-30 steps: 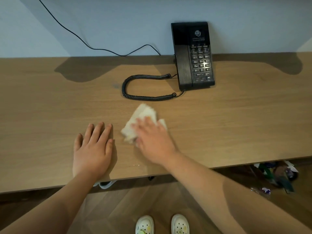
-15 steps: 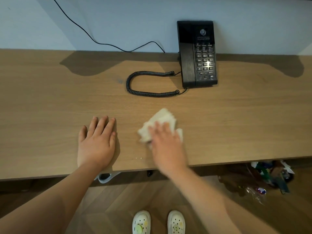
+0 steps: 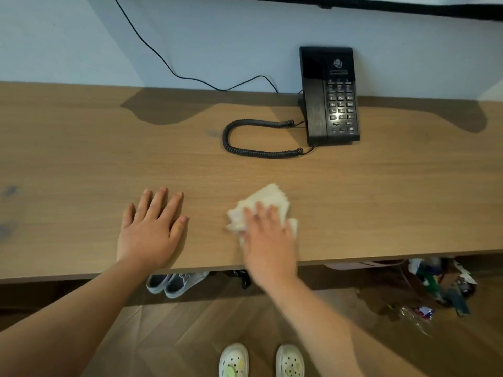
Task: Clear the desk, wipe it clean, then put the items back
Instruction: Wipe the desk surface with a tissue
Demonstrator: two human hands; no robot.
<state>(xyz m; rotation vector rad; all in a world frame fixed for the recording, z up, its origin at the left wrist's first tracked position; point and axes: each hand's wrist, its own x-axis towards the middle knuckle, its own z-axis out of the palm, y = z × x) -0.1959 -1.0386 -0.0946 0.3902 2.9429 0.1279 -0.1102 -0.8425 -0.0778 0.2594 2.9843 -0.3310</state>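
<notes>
A folded cream cloth [image 3: 268, 198] lies on the wooden desk [image 3: 381, 200] near its front edge. My right hand [image 3: 268, 240] lies flat on the cloth with straight fingers and presses it to the desk. To the left, my left hand [image 3: 149, 229] rests palm down on the bare wood, fingers spread, holding nothing. A black desk phone [image 3: 329, 96] stands at the back by the wall, and its coiled cord [image 3: 255, 137] loops out to the left.
A thin black cable [image 3: 168, 69] runs down the wall behind the desk. Under the desk are grey shoes [image 3: 174, 282] and a heap of wrappers and rubbish [image 3: 435, 287] on the wooden floor. Dark smudges [image 3: 9, 191] mark the desk's left end.
My right hand has slid the cloth to the right along the desk's front part. My left hand has stayed flat in the same place.
</notes>
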